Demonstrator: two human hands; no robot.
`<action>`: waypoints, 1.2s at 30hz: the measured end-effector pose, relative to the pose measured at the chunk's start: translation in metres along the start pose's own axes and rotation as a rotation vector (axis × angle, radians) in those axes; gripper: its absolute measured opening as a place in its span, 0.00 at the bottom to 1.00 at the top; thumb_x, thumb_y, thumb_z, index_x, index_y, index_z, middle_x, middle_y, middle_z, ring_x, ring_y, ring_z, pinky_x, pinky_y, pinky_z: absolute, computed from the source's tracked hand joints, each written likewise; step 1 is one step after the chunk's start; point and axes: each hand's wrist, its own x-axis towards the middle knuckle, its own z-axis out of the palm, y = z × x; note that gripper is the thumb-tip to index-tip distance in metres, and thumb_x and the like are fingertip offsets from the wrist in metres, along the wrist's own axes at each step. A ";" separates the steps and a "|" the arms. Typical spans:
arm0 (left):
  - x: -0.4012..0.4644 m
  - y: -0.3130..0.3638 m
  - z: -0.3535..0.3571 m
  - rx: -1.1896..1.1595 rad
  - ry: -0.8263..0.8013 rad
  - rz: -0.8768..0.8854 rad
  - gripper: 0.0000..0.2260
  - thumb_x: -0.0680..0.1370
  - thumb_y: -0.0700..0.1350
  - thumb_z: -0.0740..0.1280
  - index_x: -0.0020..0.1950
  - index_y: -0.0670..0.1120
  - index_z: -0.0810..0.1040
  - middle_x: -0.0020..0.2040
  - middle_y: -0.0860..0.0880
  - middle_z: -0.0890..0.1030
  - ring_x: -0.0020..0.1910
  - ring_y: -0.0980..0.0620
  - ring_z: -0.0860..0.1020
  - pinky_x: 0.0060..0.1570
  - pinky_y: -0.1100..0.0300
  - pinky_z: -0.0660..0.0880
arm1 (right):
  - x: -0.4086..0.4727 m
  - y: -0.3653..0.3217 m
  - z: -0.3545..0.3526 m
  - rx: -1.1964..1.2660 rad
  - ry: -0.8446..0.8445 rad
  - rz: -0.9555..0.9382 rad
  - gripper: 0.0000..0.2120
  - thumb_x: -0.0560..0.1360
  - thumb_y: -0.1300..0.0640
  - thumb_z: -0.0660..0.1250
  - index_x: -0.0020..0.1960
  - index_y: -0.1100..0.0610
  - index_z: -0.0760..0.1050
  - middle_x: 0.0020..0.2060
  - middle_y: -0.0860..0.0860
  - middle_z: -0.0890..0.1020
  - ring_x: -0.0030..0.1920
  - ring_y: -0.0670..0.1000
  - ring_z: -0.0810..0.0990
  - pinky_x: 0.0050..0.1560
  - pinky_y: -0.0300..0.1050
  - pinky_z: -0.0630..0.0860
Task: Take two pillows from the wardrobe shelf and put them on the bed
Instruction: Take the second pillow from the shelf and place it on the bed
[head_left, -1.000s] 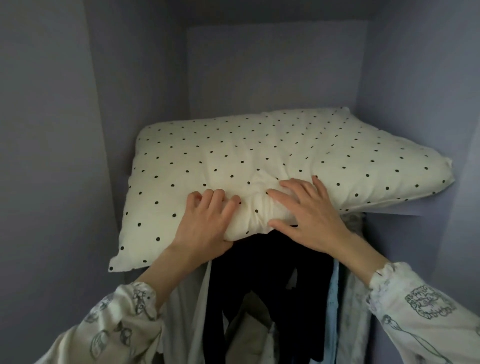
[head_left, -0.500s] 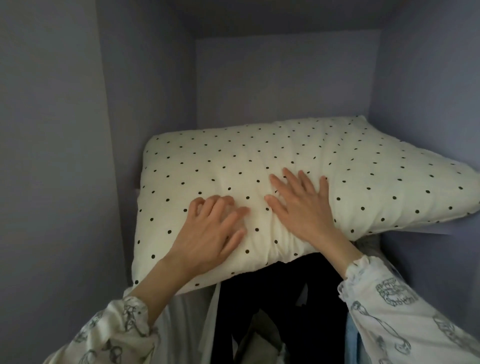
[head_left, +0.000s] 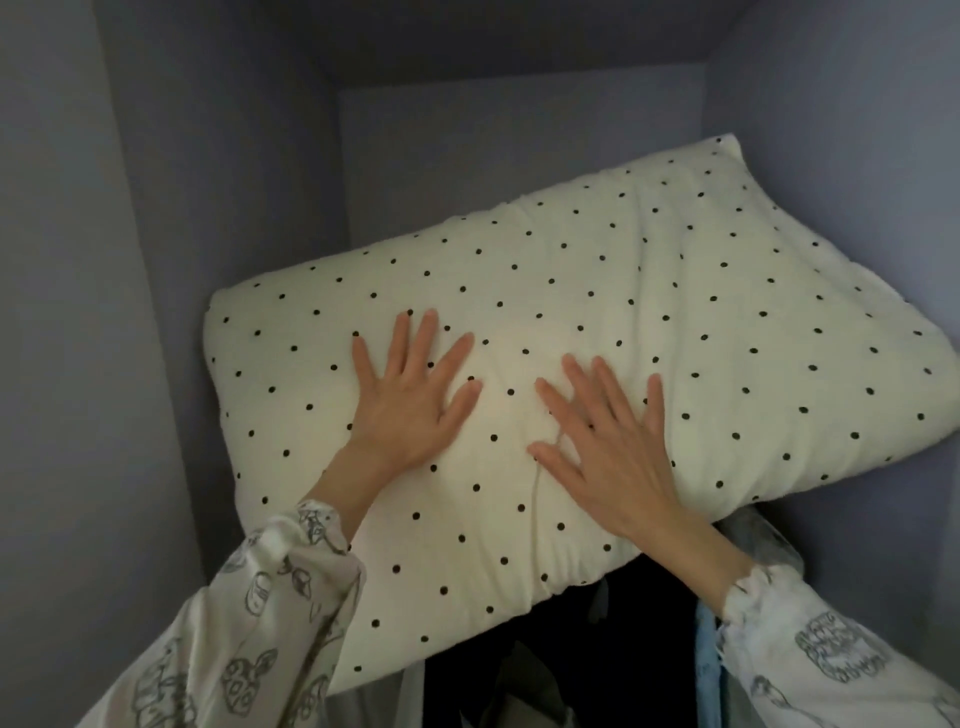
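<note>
A cream pillow with small black dots lies tilted on the upper wardrobe shelf, its near edge hanging over the front. My left hand lies flat on its top, fingers spread. My right hand also rests flat on the pillow, just to the right, fingers spread. Neither hand is closed around the fabric. The shelf board itself is hidden under the pillow. Only one pillow is in view.
Grey wardrobe walls close in at the left, back and right. Dark clothes and a light blue garment hang below the shelf.
Both hands slid from gripping the pillow's front edge up onto its top, fingers spreading flat. The pillow now hangs further over the shelf front, towards me.
</note>
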 end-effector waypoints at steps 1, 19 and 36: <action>-0.002 0.000 0.001 -0.007 0.014 -0.004 0.27 0.75 0.65 0.37 0.74 0.61 0.46 0.77 0.50 0.40 0.74 0.47 0.36 0.67 0.33 0.36 | 0.009 0.003 -0.001 0.008 0.011 0.024 0.31 0.75 0.34 0.44 0.74 0.45 0.54 0.76 0.49 0.52 0.75 0.55 0.50 0.69 0.68 0.43; 0.071 0.006 -0.062 -0.040 0.203 0.071 0.37 0.68 0.73 0.51 0.73 0.61 0.46 0.74 0.45 0.59 0.71 0.42 0.59 0.66 0.37 0.57 | 0.017 0.024 0.036 -0.149 0.464 -0.056 0.32 0.73 0.32 0.57 0.70 0.49 0.66 0.72 0.55 0.64 0.73 0.59 0.59 0.65 0.75 0.49; -0.085 0.021 0.033 -0.560 0.167 -0.645 0.41 0.65 0.71 0.59 0.72 0.62 0.43 0.71 0.44 0.57 0.68 0.41 0.58 0.64 0.38 0.62 | 0.035 0.050 0.027 -0.268 0.218 -0.757 0.33 0.71 0.29 0.55 0.71 0.44 0.63 0.72 0.49 0.63 0.72 0.55 0.61 0.67 0.72 0.53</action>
